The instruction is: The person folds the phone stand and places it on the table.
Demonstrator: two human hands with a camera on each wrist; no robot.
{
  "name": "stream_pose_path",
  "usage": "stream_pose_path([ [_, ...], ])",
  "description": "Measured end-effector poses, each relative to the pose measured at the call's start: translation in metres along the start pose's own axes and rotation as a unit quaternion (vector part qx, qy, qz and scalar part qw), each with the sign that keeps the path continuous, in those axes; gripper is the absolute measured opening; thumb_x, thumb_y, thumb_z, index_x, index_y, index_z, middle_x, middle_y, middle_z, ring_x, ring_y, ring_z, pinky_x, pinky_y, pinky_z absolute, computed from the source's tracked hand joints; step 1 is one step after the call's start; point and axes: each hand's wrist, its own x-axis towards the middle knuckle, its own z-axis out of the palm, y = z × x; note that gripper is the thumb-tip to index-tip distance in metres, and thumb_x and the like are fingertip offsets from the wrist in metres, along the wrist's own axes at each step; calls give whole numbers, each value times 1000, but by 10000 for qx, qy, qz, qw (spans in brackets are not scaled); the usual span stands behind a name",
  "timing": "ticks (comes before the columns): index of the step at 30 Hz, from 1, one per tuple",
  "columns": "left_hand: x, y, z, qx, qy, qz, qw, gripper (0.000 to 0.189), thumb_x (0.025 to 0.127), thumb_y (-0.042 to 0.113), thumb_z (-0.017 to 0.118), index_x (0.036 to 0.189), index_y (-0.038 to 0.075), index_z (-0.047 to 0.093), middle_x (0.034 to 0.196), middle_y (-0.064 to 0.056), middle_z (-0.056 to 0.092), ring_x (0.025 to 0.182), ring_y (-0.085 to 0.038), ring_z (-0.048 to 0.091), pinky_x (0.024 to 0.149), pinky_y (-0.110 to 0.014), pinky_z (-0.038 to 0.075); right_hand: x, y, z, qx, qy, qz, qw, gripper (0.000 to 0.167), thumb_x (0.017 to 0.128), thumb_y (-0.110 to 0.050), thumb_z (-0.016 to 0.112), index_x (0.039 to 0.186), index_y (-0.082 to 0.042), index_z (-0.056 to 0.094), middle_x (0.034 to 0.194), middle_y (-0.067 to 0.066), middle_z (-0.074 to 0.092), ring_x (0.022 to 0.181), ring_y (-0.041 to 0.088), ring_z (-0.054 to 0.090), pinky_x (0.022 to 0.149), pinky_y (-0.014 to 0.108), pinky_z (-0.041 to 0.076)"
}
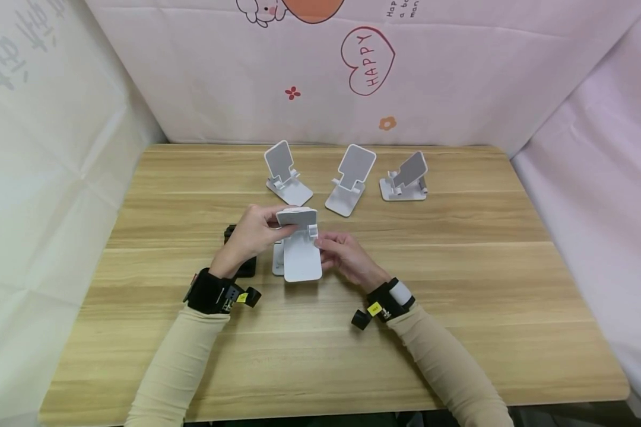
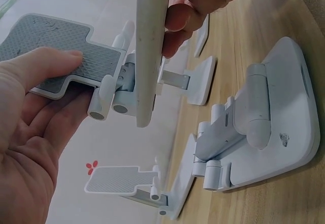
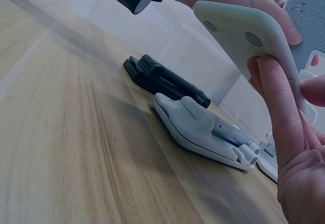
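Observation:
Both hands hold a white phone stand [image 1: 302, 261] with a grey textured pad, raised over the middle of the table. My left hand [image 1: 253, 234] pinches the padded plate [image 2: 48, 38], thumb on the pad and fingers behind it. My right hand [image 1: 349, 258] grips the right edge of the white base. In the right wrist view, its fingers [image 3: 282, 104] lie along the base's underside, beside round pads. The hinge between plate and base is partly unfolded. Below, a folded white phone stand [image 2: 284, 132] lies on the table, next to a folded black stand [image 3: 165, 79].
Along the back of the wooden table [image 1: 486, 284] stand three unfolded white phone stands: a left one [image 1: 289, 191], a middle one [image 1: 357, 163] and a right one [image 1: 412, 171]. Printed white cloth [image 1: 219, 77] hangs behind the table and at both sides.

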Motion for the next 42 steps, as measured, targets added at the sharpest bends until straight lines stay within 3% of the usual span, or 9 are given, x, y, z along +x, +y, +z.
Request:
stream_pose_path([
  [13, 0, 2, 3, 28, 89, 84, 9999, 34, 88, -4, 78, 121, -8, 70, 114, -24, 74, 102, -37, 74, 87, -40, 63, -1, 0, 0, 39, -27, -11, 10000, 21, 106, -3, 49, 107, -8, 70, 89, 6, 77, 70, 12, 73, 66, 25, 63],
  [18, 0, 4, 6, 551, 223, 435, 9973, 42, 88, 0, 79, 128, -4, 67, 120, -22, 73, 110, -36, 72, 95, -46, 60, 0, 0, 1, 15, 80, 0, 10000, 20, 106, -4, 49, 105, -8, 69, 89, 5, 77, 71, 12, 73, 66, 24, 63],
  [22, 0, 10, 6, 1069, 585, 934, 9881, 50, 88, 4, 80, 134, -1, 63, 130, -20, 69, 120, -36, 66, 104, -46, 55, 0, 0, 1, -98, 216, 0, 9997, 19, 106, -5, 50, 106, -8, 69, 89, 5, 76, 72, 12, 72, 66, 25, 63],
  [25, -1, 19, 5, 1353, 968, 1344, 9769, 43, 88, 4, 81, 129, -1, 67, 130, -18, 68, 122, -34, 65, 105, -43, 55, 0, 0, 0, -182, 307, 34, 9994, 17, 106, -7, 51, 106, -7, 69, 90, 4, 75, 72, 12, 72, 66, 25, 63],
  [29, -2, 32, 5, 1886, 1293, 1736, 9579, 27, 88, 6, 81, 115, 2, 75, 117, -14, 71, 109, -29, 67, 93, -38, 59, -1, 0, -2, -259, 354, 41, 9990, 17, 106, -7, 51, 110, -3, 68, 92, 5, 75, 73, 13, 72, 68, 26, 64],
  [33, -2, 41, 6, 2412, 1357, 1856, 9429, 18, 89, 7, 81, 107, 5, 79, 103, -10, 73, 98, -25, 66, 85, -37, 57, 0, 1, -4, -301, 345, 42, 9989, 19, 106, -8, 52, 116, 0, 66, 96, 6, 75, 75, 13, 73, 70, 27, 64],
  [42, -4, 44, 8, 2570, 1344, 1774, 9404, 15, 88, 2, 81, 102, 2, 77, 101, -9, 70, 93, -25, 62, 75, -31, 57, -1, 1, -3, -399, 233, -46, 9989, 37, 105, -7, 52, 136, 14, 53, 102, 4, 75, 84, 15, 74, 72, 29, 65],
])
